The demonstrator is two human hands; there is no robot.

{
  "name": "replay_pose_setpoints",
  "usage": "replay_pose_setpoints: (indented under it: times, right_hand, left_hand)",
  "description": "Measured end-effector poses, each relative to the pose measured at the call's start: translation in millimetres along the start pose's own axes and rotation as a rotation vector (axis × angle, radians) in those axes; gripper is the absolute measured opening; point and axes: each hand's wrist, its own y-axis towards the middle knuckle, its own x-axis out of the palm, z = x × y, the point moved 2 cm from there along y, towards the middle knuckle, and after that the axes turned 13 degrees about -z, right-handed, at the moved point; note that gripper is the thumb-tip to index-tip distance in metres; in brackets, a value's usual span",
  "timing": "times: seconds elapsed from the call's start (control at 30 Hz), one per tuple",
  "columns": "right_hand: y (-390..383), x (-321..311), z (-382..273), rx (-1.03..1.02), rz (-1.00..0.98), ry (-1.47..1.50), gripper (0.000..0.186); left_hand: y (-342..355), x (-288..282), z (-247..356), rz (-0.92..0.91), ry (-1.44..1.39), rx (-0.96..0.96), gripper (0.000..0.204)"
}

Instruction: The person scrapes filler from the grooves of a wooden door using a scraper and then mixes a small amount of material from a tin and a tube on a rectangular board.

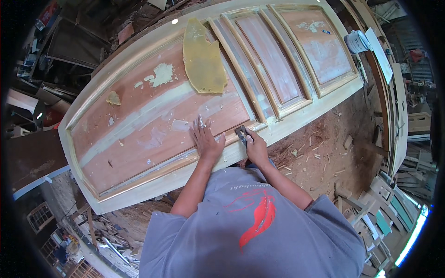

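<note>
A wooden door (171, 109) lies flat before me, with reddish recessed panels framed by pale, raised mouldings. My left hand (208, 141) rests on the large panel near its close edge, fingers spread and pale smears on their tips. To its right, my right hand (257, 149) grips a small dark scraper (241, 133), whose head meets the moulding at the panel's near right corner. Part of the scraper's handle is hidden by my fingers. Further up lies an irregular yellowish sheet (204, 60), with a smeared patch of pale putty (162, 74) on its left.
A white tub (357, 41) stands by the door's far right end. Beside it, long boards (387, 88) run along the right. Wood chips litter the brown floor (320, 153). Stacked offcuts (384, 208) are at the lower right, dark clutter (69, 41) at the upper left.
</note>
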Motion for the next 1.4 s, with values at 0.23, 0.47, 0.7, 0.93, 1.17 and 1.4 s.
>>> replay_pose_setpoints:
  times: [0.23, 0.47, 0.7, 0.93, 1.17, 1.4]
  right_hand:
    - [-6, 5, -11, 0.084, 0.032, -0.039, 0.039]
    - [-6, 16, -4, 0.003, -0.008, 0.054, 0.04]
    - [-12, 28, -16, 0.052, 0.032, 0.032, 0.041]
    - [-11, 32, -8, 0.037, 0.013, 0.065, 0.041]
    - [-11, 29, -5, -0.023, -0.002, 0.073, 0.041]
    - [-13, 37, -18, 0.061, 0.023, 0.036, 0.04]
  left_hand:
    - [16, -1, -1, -0.072, 0.024, -0.092, 0.105]
    - [19, 8, -9, -0.087, 0.083, -0.074, 0.114]
    - [20, 10, -8, -0.103, 0.068, -0.071, 0.115]
    - [16, 12, -4, -0.079, 0.06, -0.037, 0.111]
    - [4, 3, -19, -0.102, 0.081, -0.09, 0.111]
    - [5, 10, -18, -0.112, 0.058, -0.121, 0.107]
